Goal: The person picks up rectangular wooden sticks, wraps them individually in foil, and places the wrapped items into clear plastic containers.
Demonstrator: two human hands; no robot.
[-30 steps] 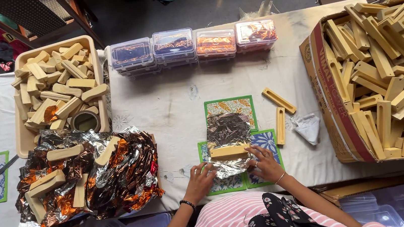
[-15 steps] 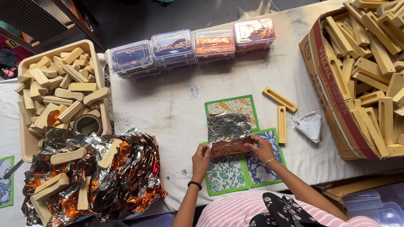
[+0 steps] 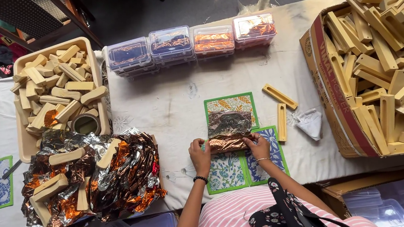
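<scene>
Fingers of left hand [image 3: 200,152] and right hand [image 3: 258,146] pinch the foil [image 3: 229,129] seemingly half-rolled over a block near the surface's [image 3: 171,107] front edge, many bare wooden blocks [image 3: 389,62] remaining.

Even, soft daylight is covering the frame w/ faint shadows; foil heap [image 3: 93,181] is glinting lower left; edges are bowing slightly; focus sharp.

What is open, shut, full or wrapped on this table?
Foil sheet: half rolled around a bar, both hands pinching its ends.
Left hand: gripping the roll.
Right hand: gripping the roll.
Cardboard box: open, full of wooden bars.
Four clear plastic boxes: lids shut.
Beige tray: full.
</scene>
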